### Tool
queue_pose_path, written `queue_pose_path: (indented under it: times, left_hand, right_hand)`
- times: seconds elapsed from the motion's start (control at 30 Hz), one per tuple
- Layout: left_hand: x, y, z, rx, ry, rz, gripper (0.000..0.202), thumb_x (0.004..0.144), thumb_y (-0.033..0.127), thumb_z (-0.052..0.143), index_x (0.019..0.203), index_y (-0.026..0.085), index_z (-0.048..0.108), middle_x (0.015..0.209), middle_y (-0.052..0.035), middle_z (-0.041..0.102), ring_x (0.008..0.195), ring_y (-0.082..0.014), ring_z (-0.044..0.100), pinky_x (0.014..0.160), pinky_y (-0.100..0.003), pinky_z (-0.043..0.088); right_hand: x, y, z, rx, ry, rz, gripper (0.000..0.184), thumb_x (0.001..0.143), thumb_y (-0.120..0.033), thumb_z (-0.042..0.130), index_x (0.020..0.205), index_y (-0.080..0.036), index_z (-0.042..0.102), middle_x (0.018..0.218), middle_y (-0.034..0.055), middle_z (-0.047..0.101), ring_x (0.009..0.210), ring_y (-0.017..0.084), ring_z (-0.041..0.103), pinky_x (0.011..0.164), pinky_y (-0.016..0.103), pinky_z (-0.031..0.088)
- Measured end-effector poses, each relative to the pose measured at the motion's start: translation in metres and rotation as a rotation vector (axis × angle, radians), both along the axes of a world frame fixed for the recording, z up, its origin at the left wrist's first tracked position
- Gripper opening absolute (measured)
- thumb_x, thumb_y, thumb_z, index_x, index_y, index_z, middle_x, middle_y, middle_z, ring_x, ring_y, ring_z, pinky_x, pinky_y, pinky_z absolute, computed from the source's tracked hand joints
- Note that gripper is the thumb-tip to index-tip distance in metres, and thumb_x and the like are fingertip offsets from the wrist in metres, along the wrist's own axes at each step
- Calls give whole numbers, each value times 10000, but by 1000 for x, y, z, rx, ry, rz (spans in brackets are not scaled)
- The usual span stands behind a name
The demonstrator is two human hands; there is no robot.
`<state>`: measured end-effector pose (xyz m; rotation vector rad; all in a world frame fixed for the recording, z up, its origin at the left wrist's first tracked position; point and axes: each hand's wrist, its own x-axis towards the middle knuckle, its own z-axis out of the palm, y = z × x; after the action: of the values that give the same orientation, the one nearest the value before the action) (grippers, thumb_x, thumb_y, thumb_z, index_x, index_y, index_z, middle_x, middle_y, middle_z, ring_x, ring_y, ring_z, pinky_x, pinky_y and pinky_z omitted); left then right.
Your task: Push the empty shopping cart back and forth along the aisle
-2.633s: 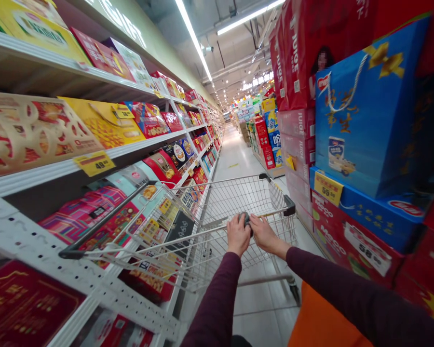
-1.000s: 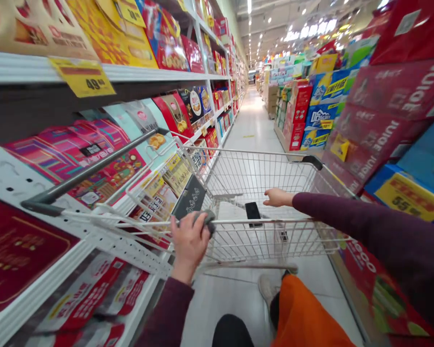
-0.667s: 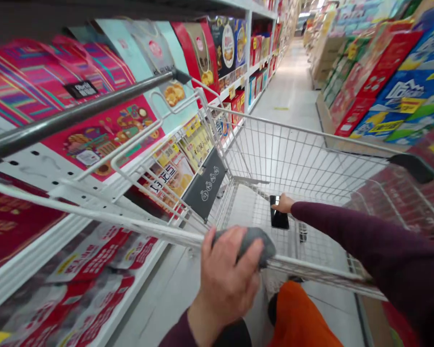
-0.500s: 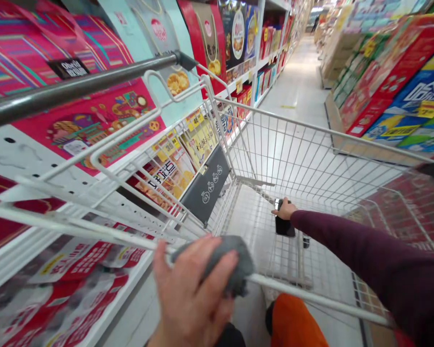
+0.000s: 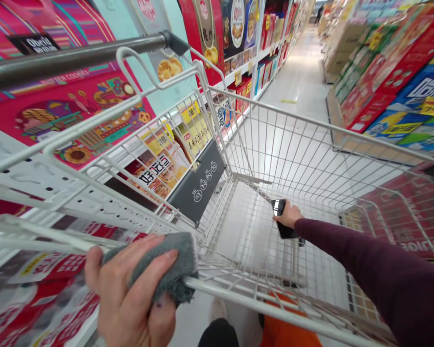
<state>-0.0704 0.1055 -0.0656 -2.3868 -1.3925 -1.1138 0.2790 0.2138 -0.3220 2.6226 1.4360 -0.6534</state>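
Observation:
My left hand (image 5: 130, 289) is closed over a grey cloth (image 5: 184, 255), pressing it around the white top rail (image 5: 238, 296) of a wire shopping cart. Deep inside the basket, my right hand (image 5: 290, 214), in a dark purple sleeve, grips a black smartphone (image 5: 286, 230). The phone is tilted close to the basket's wire floor; whether it touches the wires I cannot tell. Across the basket, a dark grey panel (image 5: 200, 183) with round icons is fixed to the cart's wire frame. The cart's grey handle bar (image 5: 75, 58) runs along the upper left.
Shelves with pink cookie boxes (image 5: 94, 115) and yellow snack packs (image 5: 162, 168) stand close on the left. A floor display of red and blue cartons (image 5: 401, 96) flanks the aisle (image 5: 292, 82) on the right. Orange fabric (image 5: 289, 335) shows below the cart.
My left hand and the cloth have shifted left along the cart rail. My right hand stays with the phone, whose upper end now shows more. The view has moved slightly.

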Motion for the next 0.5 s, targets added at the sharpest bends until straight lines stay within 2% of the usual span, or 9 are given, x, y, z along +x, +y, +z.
queue_pose_path:
  times: [0.1, 0.3, 0.5]
  left_hand:
    - [0, 4, -2, 111, -26, 0, 560, 746, 180, 415, 1268, 370, 485, 1220, 5, 569, 1054, -223, 562, 1133, -526, 149]
    - [-3, 9, -10, 161, -80, -59, 633, 698, 213, 434, 1305, 388, 458, 1286, 67, 540, 1044, -236, 572, 1139, -519, 147]
    - [-1, 9, -8, 145, -97, -36, 603, 724, 216, 422, 1286, 431, 458, 1200, 80, 590, 1007, -224, 596, 1141, -504, 172]
  right_hand:
    - [1, -1, -1, 14, -13, -6, 864, 643, -497, 681, 1323, -128, 295, 1160, 207, 495, 1092, 340, 507, 837, 425, 437]
    - [1, -6, 5, -9, 2, 5, 742, 637, -450, 694, 1242, -149, 388, 1144, 187, 503, 1081, 321, 516, 816, 398, 453]
    - [3, -14, 0, 1, -15, -34, 791, 643, -479, 676, 1286, -183, 322, 1192, 178, 457, 1108, 333, 490, 830, 447, 446]
